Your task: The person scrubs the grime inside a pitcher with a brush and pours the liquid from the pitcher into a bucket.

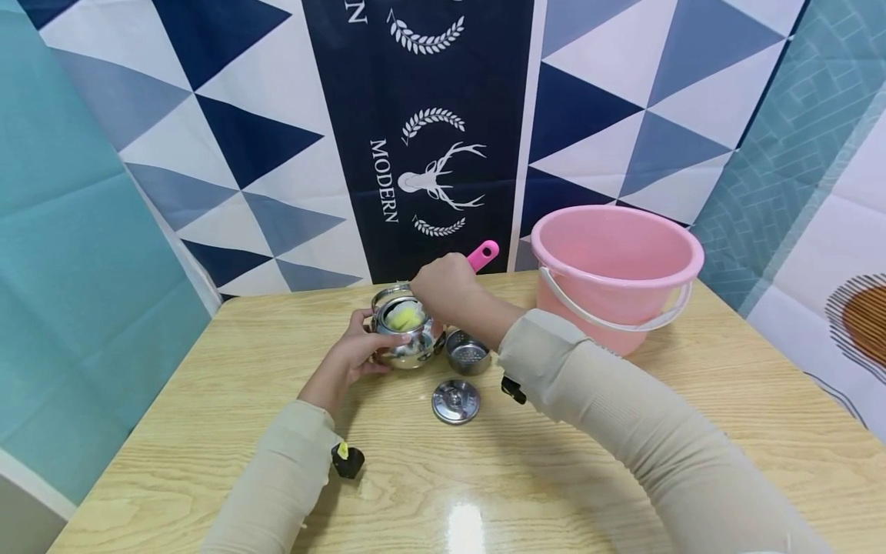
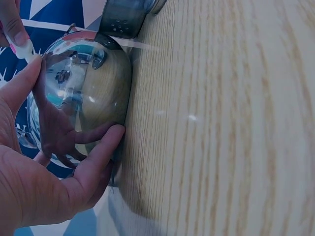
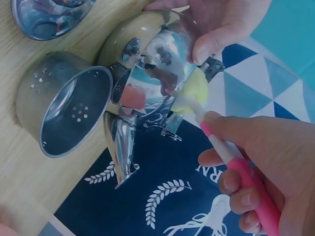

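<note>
A shiny steel teapot [image 1: 412, 355] stands on the table with its mouth uncovered. My left hand [image 1: 358, 348] holds it from the left, thumb at the rim and fingers against the rounded side [image 2: 101, 88]. My right hand [image 1: 448, 288] grips the pink and white handle [image 3: 256, 196] of a sponge brush. Its yellow sponge head [image 1: 404, 317] sits in the teapot's mouth, partly inside. Beside the teapot, on the right, is a steel strainer cup [image 3: 42, 105] with small holes. The round steel lid [image 1: 455, 402] lies in front of the strainer.
A pink bucket [image 1: 616, 288] with a white handle stands at the back right of the wooden table [image 1: 408, 492]. Behind the table hangs a patterned cloth [image 1: 277, 154] with triangles and a deer head. The teapot's spout [image 3: 120, 147] points toward the right side.
</note>
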